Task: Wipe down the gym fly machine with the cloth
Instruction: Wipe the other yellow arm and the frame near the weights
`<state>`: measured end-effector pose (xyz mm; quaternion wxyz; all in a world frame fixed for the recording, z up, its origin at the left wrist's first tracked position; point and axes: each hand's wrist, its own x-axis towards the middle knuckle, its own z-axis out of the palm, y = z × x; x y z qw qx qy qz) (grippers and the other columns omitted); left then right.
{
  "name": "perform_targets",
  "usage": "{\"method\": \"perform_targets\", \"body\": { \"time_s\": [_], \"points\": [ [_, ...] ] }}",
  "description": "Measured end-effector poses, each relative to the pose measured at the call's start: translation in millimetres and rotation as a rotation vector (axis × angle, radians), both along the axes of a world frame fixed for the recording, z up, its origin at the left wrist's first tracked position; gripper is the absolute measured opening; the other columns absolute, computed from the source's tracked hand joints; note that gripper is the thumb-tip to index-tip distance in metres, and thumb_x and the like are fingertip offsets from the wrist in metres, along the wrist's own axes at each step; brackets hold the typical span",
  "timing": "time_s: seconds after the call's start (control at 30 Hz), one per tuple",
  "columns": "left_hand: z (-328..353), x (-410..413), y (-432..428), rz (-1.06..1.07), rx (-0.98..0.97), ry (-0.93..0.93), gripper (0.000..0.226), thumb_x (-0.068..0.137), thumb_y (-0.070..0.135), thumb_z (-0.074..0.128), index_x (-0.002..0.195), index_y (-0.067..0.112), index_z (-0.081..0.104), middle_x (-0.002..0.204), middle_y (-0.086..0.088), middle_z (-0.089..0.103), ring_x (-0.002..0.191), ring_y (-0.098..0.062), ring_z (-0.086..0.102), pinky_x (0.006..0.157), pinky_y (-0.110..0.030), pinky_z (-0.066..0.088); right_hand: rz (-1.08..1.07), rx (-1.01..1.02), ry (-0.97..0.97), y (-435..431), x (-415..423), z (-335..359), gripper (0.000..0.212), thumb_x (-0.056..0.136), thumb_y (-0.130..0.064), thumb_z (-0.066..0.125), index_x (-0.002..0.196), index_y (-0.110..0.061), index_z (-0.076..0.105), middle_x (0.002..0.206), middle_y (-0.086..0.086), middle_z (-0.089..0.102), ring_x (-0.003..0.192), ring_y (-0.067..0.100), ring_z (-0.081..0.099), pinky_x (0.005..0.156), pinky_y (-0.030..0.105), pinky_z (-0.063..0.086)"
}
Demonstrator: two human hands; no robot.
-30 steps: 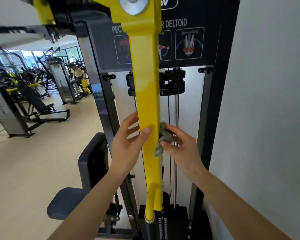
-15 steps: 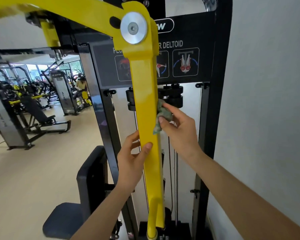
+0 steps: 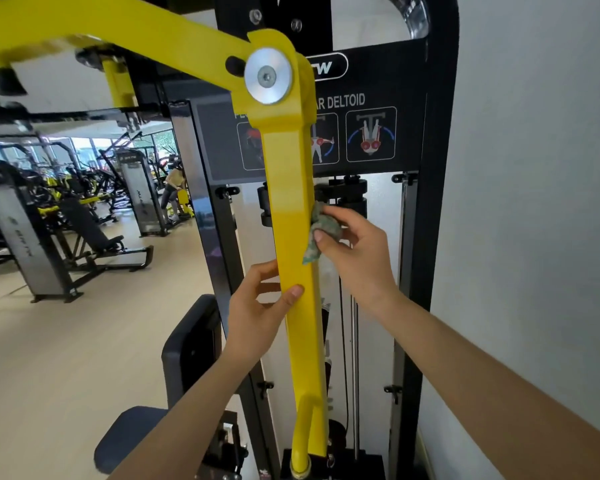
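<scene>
The fly machine's yellow swing arm (image 3: 291, 188) hangs straight down from a silver pivot disc (image 3: 268, 76), in front of the black frame (image 3: 426, 237). My right hand (image 3: 355, 252) pinches a crumpled greenish cloth (image 3: 321, 230) and presses it against the arm's right edge, about midway up. My left hand (image 3: 257, 313) grips the arm lower down from the left, with the thumb across its front face and the fingers behind.
A black seat (image 3: 129, 434) and back pad (image 3: 187, 344) stand lower left of the arm. A white wall (image 3: 534, 237) runs close on the right. Other gym machines (image 3: 49, 230) fill the far left, where a person (image 3: 174, 188) stands in the distance.
My right hand has slid the cloth up along the yellow arm's right edge. My left hand has kept its grip on the arm lower down. The view has tilted upward.
</scene>
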<state>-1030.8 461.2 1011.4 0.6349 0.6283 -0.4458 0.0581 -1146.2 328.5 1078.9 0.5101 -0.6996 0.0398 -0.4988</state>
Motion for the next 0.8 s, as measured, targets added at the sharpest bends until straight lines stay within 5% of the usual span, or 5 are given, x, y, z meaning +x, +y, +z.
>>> {"method": "perform_targets", "body": {
  "time_s": [0.17, 0.33, 0.53, 0.67, 0.8],
  "points": [
    [55, 7, 8, 0.013, 0.071, -0.120, 0.068, 0.075, 0.033, 0.088, 0.135, 0.029, 0.055, 0.126, 0.016, 0.064, 0.114, -0.011, 0.063, 0.087, -0.035, 0.059, -0.018, -0.061, -0.094, -4, 4, 44, 0.039, 0.091, -0.006, 0.071, 0.129, -0.008, 0.060, 0.121, 0.005, 0.067, 0.113, 0.014, 0.064, 0.096, 0.033, 0.056],
    [107, -5, 1, 0.010, -0.070, -0.105, 0.064, 0.078, 0.036, 0.083, 0.134, 0.025, 0.056, 0.123, 0.007, 0.066, 0.110, -0.014, 0.066, 0.080, -0.040, 0.063, -0.070, -0.103, -0.172, -2, 10, 85, 0.034, 0.092, -0.008, 0.071, 0.124, -0.008, 0.062, 0.118, 0.003, 0.067, 0.110, 0.013, 0.065, 0.092, 0.031, 0.057],
    [104, -12, 2, 0.037, -0.100, -0.154, 0.056, 0.081, 0.037, 0.080, 0.130, 0.035, 0.054, 0.118, 0.016, 0.064, 0.104, -0.011, 0.066, 0.074, -0.036, 0.063, -0.159, -0.099, -0.242, 0, 17, 108, 0.021, 0.090, -0.009, 0.072, 0.111, -0.010, 0.066, 0.107, 0.002, 0.068, 0.104, 0.016, 0.065, 0.093, 0.043, 0.056],
    [109, -22, 0, 0.294, -0.152, -0.330, 0.058, 0.073, 0.029, 0.090, 0.109, 0.042, 0.046, 0.102, 0.022, 0.054, 0.090, -0.004, 0.060, 0.065, -0.018, 0.051, -0.215, -0.101, -0.278, -5, 14, 108, 0.020, 0.090, -0.013, 0.073, 0.109, -0.009, 0.068, 0.103, 0.001, 0.070, 0.099, 0.012, 0.067, 0.089, 0.035, 0.058],
    [129, -41, -4, 0.297, -0.227, -0.626, 0.043, 0.083, 0.022, 0.081, 0.110, 0.033, 0.051, 0.096, 0.018, 0.053, 0.079, -0.009, 0.059, 0.062, -0.020, 0.051, -0.200, -0.068, -0.306, -27, 1, 116, 0.021, 0.094, -0.014, 0.069, 0.113, -0.007, 0.072, 0.105, 0.004, 0.074, 0.099, 0.015, 0.071, 0.088, 0.034, 0.059]
  ]
}}
